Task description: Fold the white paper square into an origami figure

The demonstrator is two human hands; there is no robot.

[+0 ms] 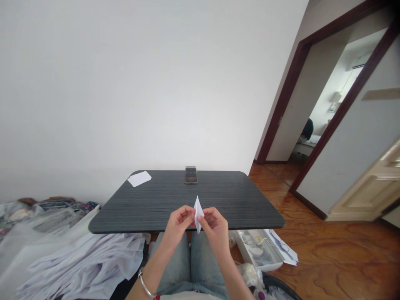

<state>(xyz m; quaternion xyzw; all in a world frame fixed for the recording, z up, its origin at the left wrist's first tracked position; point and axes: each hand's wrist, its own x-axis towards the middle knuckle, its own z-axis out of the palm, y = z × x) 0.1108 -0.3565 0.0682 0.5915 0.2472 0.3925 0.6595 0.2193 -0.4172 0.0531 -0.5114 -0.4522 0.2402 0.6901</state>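
A small white folded paper [198,214] with pointed ends stands upright between my hands, over the front edge of the dark table [218,191]. My left hand [181,221] pinches its left side with thumb and fingers. On the right side, my right hand [215,224] grips it, the thumb pressed against its face. White paper sheets [139,178] lie at the table's back left corner. A phone-like device [191,175] rests at the middle of the back edge.
White cloth [93,262] and plastic bags are heaped on the left. An open white box [259,250] with papers beside it sits on the floor, right of my legs. A doorway stands at the right.
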